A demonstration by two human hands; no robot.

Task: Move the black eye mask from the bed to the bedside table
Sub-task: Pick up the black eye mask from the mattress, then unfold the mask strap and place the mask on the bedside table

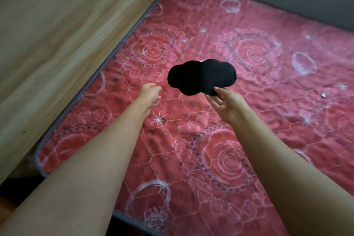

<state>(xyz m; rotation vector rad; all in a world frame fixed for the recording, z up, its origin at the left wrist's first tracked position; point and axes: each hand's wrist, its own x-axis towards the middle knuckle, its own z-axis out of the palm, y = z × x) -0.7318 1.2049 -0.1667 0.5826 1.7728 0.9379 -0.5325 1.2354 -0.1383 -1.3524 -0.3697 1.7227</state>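
while the left hand [150, 92] hangs loosely curled (empty), the right hand [228, 103] pinches the black eye mask [199, 76].

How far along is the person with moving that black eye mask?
Early. Nothing looks done yet: the black eye mask is over the red rose-patterned bed cover. In hand: the right hand touches its near edge, while the left hand reaches alongside, empty. Left: carrying it to the bedside table, which is out of view.
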